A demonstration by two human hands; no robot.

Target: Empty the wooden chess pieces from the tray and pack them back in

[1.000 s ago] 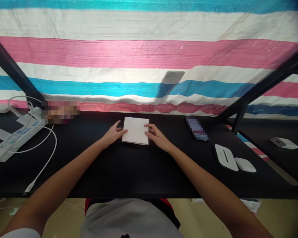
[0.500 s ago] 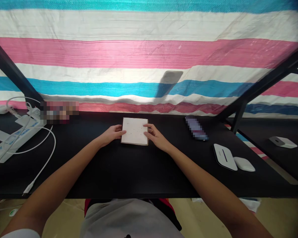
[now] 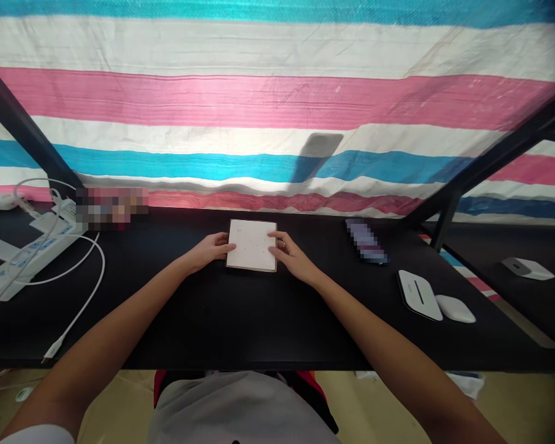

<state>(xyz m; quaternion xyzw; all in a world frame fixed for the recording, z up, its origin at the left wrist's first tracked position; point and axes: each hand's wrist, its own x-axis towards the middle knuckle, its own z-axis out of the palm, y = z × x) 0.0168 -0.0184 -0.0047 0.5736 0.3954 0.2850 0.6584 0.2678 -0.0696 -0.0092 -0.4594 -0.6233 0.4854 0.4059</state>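
A square white board (image 3: 252, 245) with a thin brown edge and several small dark specks lies near the back middle of the black table. Around its left edge my left hand (image 3: 211, 250) is closed, thumb on the top face and the other fingers at the side. My right hand (image 3: 290, 253) grips the opposite edge, with thumb and index finger showing on the white face. Whether the board rests fully on the table or is slightly raised I cannot tell.
On the left are a white power strip (image 3: 30, 256) and a white cable (image 3: 86, 296), beside a blurred-out object (image 3: 111, 208). To the right lie a phone-like blurred object (image 3: 367, 241), a white flat device (image 3: 419, 295) and a rounded white case (image 3: 456, 308). Striped sheeting (image 3: 259, 98) hangs behind.
The view has shifted very slightly. Both hands keep the same hold on the white board, which has not visibly moved on the table.
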